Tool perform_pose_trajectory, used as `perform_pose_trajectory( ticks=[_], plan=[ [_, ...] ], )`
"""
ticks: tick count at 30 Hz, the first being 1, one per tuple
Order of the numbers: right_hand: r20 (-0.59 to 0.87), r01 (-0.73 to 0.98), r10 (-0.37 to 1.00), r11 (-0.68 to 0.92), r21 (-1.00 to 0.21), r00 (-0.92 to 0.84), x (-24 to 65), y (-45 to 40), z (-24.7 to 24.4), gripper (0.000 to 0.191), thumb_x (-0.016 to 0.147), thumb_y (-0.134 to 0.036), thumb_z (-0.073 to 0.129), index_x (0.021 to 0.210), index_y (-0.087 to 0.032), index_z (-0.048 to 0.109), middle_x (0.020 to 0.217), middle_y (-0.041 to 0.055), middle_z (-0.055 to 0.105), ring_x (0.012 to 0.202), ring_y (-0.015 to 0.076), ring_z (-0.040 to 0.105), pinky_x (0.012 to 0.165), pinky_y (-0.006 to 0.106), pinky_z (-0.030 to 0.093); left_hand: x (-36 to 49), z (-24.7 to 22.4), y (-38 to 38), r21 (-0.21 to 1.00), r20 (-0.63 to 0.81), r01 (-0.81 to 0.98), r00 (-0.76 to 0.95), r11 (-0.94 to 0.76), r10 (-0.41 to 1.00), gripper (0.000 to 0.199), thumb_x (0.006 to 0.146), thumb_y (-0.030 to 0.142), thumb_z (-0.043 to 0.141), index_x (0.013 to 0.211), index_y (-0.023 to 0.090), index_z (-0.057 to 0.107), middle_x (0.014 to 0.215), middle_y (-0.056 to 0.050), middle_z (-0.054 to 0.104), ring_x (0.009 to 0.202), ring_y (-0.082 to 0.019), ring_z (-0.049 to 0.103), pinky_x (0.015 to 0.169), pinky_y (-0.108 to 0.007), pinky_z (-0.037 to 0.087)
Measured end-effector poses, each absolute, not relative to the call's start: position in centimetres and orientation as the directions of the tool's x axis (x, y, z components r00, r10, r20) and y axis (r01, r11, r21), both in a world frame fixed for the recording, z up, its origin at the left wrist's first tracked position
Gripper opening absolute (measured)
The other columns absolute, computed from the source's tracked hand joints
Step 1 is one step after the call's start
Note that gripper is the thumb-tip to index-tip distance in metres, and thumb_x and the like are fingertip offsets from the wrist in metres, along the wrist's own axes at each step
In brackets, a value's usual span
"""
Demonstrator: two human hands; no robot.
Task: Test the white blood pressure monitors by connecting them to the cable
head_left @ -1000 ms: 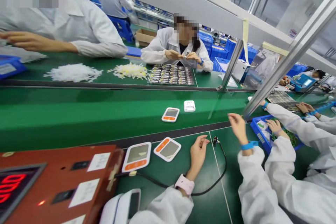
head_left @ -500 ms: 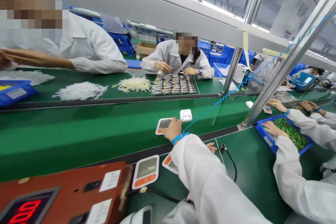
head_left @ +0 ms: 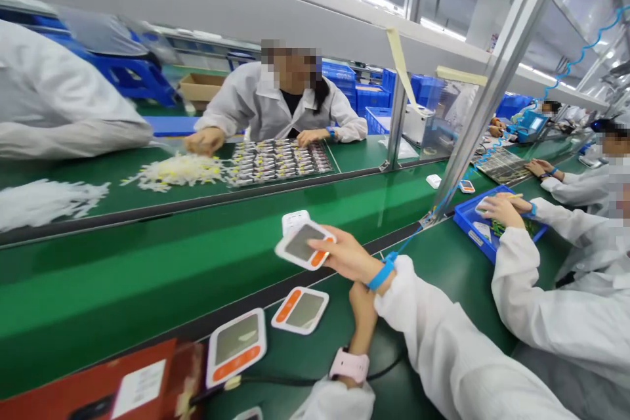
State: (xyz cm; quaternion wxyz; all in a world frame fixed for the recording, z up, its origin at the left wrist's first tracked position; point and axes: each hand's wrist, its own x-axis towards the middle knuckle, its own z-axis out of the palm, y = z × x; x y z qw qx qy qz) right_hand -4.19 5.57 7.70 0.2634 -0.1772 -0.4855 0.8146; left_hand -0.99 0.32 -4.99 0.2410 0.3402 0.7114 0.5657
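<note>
My right hand (head_left: 344, 254), with a blue strap at the wrist, holds a white monitor unit with a grey screen and orange strip (head_left: 304, 245) lifted above the green conveyor belt (head_left: 147, 269). Just behind it a small white module (head_left: 294, 218) lies on the belt. My left hand (head_left: 363, 305), with a pink watch on the wrist, rests on the table under my right forearm, its fingers hidden. Next to it lies a second monitor unit (head_left: 300, 310). A third unit (head_left: 236, 346) sits further left, beside a black cable (head_left: 275, 380).
A red-brown box (head_left: 123, 387) stands at the lower left. A co-worker's hand (head_left: 497, 210) reaches into a blue tray (head_left: 475, 236) on my right. Across the belt a person sits behind a tray of small parts (head_left: 275, 161) and piles of white pieces (head_left: 177, 170). A metal post (head_left: 472, 111) slants up.
My right hand reached left to the belt, took the monitor unit that lay there and lifted it toward me. My view has swung to the right.
</note>
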Motion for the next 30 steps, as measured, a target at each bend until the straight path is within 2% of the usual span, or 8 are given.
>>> perform_pose_trajectory(
  ticks=[3, 6, 10, 15, 21, 30],
  plan=[
    [-0.057, -0.306, 0.601, -0.483, -0.82, -0.797, 1.4, 6.2, 8.3, 0.057, 0.069, -0.052, 0.072, 0.112, -0.024, 0.045, 0.088, -0.0002, 0.066, 0.066, 0.0146, 0.067, 0.057, 0.025, 0.054, -0.7, -4.6, 0.1, 0.971, 0.025, 0.197, -0.65, 0.137, 0.759, 0.024, 0.084, 0.034, 0.054, 0.093, 0.014, 0.064, 0.08, -0.005, 0.068, 0.075, -0.022, 0.064, 0.07, -0.037, 0.052],
    [-0.064, -0.3, 0.711, -0.374, -0.878, -0.7, 5.7, 7.1, 8.7, 0.051, 0.074, -0.048, 0.07, 0.108, -0.024, 0.04, 0.081, -0.0025, 0.064, 0.056, 0.0124, 0.065, 0.047, 0.02, 0.05, -0.5, -3.6, 0.1, 0.992, 0.05, 0.124, -0.634, 0.038, 0.772, 0.028, 0.081, 0.036, 0.051, 0.098, 0.018, 0.063, 0.081, -0.005, 0.071, 0.079, -0.022, 0.067, 0.078, -0.037, 0.051],
    [0.052, -0.284, 0.796, -0.153, -0.946, -0.603, 9.0, 7.6, 10.0, 0.044, 0.078, -0.04, 0.067, 0.11, -0.025, 0.04, 0.093, -0.0017, 0.064, 0.061, 0.0098, 0.065, 0.052, 0.019, 0.05, -0.5, -2.6, 0.0, 0.997, 0.04, 0.075, -0.639, 0.009, 0.768, 0.032, 0.077, 0.04, 0.051, 0.096, 0.018, 0.063, 0.078, -0.005, 0.071, 0.077, -0.021, 0.068, 0.08, -0.037, 0.051],
    [0.171, -0.253, 0.806, 0.027, -0.967, -0.567, 10.0, 7.1, 11.8, 0.045, 0.086, -0.045, 0.055, 0.124, -0.026, 0.041, 0.1, 0.0024, 0.064, 0.069, 0.0132, 0.065, 0.053, 0.023, 0.049, -0.6, -2.5, -0.2, 0.995, 0.046, 0.094, -0.634, 0.018, 0.772, 0.033, 0.076, 0.043, 0.052, 0.096, 0.018, 0.062, 0.078, -0.005, 0.071, 0.076, -0.02, 0.067, 0.078, -0.036, 0.052],
    [0.184, -0.219, 0.811, 0.071, -0.973, -0.555, 10.0, 6.4, 12.4, 0.046, 0.087, -0.053, 0.051, 0.122, -0.025, 0.044, 0.102, 0.0045, 0.062, 0.079, 0.017, 0.065, 0.054, 0.025, 0.051, -0.5, -2.6, -0.3, 0.995, 0.036, 0.099, -0.632, 0.034, 0.774, 0.033, 0.077, 0.042, 0.052, 0.097, 0.018, 0.062, 0.079, -0.005, 0.071, 0.077, -0.02, 0.068, 0.081, -0.037, 0.052],
    [0.174, -0.263, 0.795, 0.018, -0.965, -0.582, 9.9, 5.6, 12.9, 0.044, 0.083, -0.05, 0.056, 0.117, -0.024, 0.047, 0.105, 0.003, 0.061, 0.088, 0.0168, 0.062, 0.072, 0.028, 0.054, -0.2, -2.3, -0.3, 0.994, 0.06, 0.107, -0.634, 0.011, 0.771, 0.028, 0.077, 0.037, 0.053, 0.095, 0.018, 0.063, 0.079, -0.005, 0.071, 0.077, -0.019, 0.068, 0.081, -0.035, 0.052]
  ],
)
